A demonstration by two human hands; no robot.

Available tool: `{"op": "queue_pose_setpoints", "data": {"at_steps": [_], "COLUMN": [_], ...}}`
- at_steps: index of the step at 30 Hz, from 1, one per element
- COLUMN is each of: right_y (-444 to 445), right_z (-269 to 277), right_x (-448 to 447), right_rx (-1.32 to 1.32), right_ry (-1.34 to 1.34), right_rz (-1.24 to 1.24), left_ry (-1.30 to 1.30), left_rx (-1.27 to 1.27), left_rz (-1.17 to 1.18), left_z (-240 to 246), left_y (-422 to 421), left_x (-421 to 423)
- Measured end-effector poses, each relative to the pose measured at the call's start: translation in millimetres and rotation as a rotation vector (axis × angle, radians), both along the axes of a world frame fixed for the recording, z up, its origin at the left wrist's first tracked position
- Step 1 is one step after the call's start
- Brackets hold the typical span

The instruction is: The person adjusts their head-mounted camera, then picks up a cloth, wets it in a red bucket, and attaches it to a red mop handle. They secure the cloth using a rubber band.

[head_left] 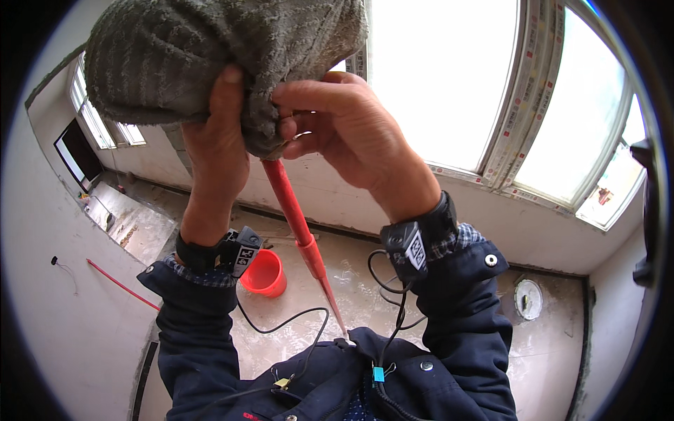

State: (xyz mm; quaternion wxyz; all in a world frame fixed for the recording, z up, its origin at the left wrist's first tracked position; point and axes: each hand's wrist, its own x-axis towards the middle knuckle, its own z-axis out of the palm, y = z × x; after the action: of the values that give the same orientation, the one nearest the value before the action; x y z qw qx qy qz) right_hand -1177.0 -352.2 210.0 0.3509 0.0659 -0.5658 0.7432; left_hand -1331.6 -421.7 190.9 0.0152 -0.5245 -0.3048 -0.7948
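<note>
Both hands are raised near the top of the view, at a grey, rough cloth point(174, 58) wrapped over the upper end of a red telescopic pole point(287, 194). My left hand point(218, 137) is closed on the cloth, its thumb pressed against the fabric. With bent fingers, my right hand point(342, 121) pinches a gathered edge of the same cloth just above the pole. The pole slants down past my jacket to the floor side, where its lower end is hidden. What lies under the cloth cannot be seen.
A red bucket point(265, 273) stands on the dusty floor behind the left wrist. At the right is a lidded white pail point(527, 300). Large windows point(442, 73) are ahead, a thin red rod point(122, 286) lies at left, and black cables hang from both wrists.
</note>
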Motion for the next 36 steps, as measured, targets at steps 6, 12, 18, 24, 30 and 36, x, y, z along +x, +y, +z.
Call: {"op": "queue_pose_setpoints", "data": {"at_steps": [6, 12, 18, 24, 30, 36], "right_y": [3.2, -7.5, -12.9, -10.5, 1.8, 29.1], "right_z": [12.9, 29.9, 37.3, 40.5, 34.9, 24.5], "right_x": [11.5, 20.6, 18.2, 32.2, 46.9, 62.1], "right_rx": [0.254, 0.352, 0.319, 0.391, 0.268, 0.218], "right_ry": [-0.106, -0.173, -0.274, -0.372, -0.42, -0.314], "right_rz": [-0.072, -0.164, -0.26, -0.303, -0.259, -0.151], "left_ry": [0.018, -0.058, 0.014, 0.165, 0.332, 0.295], "left_rx": [-0.115, -0.104, -0.042, -0.221, -0.282, -0.533], "left_rz": [-0.022, -0.086, -0.019, 0.064, 0.023, -0.216], "left_z": [1.7, 1.0, -0.8, 6.0, 11.9, 8.3], "left_y": [-0.8, 3.2, 2.5, -9.7, -24.4, -38.0], "left_x": [2.6, 7.8, 16.2, 24.9, 36.7, 26.1]}}
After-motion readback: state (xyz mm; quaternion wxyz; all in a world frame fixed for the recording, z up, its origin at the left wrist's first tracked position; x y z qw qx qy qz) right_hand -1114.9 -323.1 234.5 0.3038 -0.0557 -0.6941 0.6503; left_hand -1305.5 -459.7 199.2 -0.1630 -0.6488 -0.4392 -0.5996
